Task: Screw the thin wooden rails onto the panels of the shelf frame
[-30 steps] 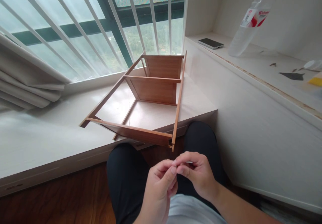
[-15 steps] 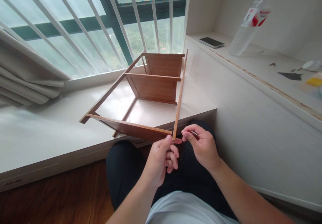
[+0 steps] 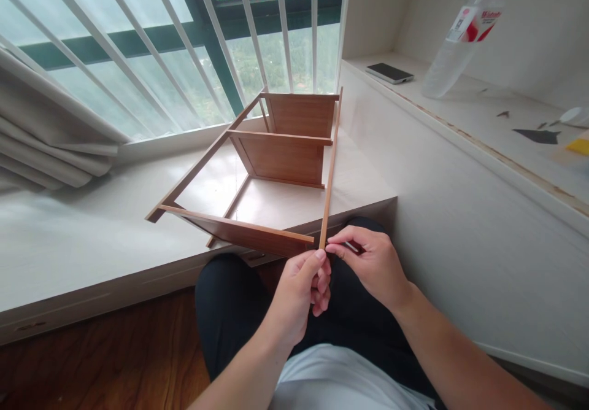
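wooden shelf frame (image 3: 271,170) lies on its side on the pale window ledge (image 3: 83,256), its near right corner overhanging the ledge's front edge above the person's dark-clad knees. at far left, a bunched grey curtain (image 3: 50,146) rests on the ledge's back edge below the white window bars (image 3: 151,48). the frame's left rail runs from the ledge's middle toward the window, with three cross boards joining it to the right rail. at that near right corner the left hand (image 3: 299,293) curls narrow, thumb and forefinger pinched on the end of the right rail. the right hand (image 3: 368,263) meets it from the other side, fingertips closed on a small silvery part (image 3: 353,248), too small to tell what it is, pressed just beside the rail's end. to the right, a raised white desk (image 3: 483,127) carries a dark phone (image 3: 389,72) at its back left corner, a clear plastic bottle (image 3: 460,35) with a red and white label near its back edge, and scraps and a yellow item (image 3: 578,146) toward its right edge.
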`<state>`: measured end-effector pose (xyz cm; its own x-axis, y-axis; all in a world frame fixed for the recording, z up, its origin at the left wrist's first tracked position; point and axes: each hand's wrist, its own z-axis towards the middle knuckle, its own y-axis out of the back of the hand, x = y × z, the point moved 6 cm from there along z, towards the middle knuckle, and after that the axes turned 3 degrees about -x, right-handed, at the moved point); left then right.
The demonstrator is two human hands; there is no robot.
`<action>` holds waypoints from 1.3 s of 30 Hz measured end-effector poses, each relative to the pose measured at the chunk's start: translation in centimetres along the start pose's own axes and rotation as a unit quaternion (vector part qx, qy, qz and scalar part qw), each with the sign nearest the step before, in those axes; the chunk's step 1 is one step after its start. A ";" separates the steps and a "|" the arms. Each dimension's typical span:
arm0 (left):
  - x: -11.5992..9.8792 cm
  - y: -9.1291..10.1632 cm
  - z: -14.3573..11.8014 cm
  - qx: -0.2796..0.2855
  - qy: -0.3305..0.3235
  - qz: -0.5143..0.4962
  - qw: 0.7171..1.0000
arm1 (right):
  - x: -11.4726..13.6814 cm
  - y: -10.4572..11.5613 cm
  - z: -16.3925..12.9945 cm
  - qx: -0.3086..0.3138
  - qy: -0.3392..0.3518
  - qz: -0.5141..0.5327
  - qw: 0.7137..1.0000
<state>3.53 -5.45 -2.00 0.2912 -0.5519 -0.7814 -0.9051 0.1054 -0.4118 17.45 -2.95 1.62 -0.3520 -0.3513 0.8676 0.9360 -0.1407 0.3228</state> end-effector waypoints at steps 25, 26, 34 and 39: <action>-0.5 2.5 1.1 -0.049 0.003 -0.079 0.996 | -2.3 -2.3 -0.7 -0.080 -0.091 0.147 0.982; -0.6 2.6 1.2 -0.054 -0.003 -0.067 0.996 | -2.3 -2.3 -0.8 -0.086 -0.081 0.141 0.983; -0.5 3.0 1.7 -0.077 -0.020 -0.031 0.996 | -1.4 -1.7 -1.4 -0.106 -0.019 0.092 0.990; 0.0 2.9 2.0 -0.075 0.000 -0.035 0.997 | -1.8 -1.9 -1.0 -0.101 -0.032 0.108 0.988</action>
<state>1.54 -3.51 -4.15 0.3551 -0.5540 -0.7530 -0.9188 -0.0582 -0.3905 16.25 -2.98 -0.92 -0.1364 -0.3345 0.9325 0.9660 -0.2536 0.0503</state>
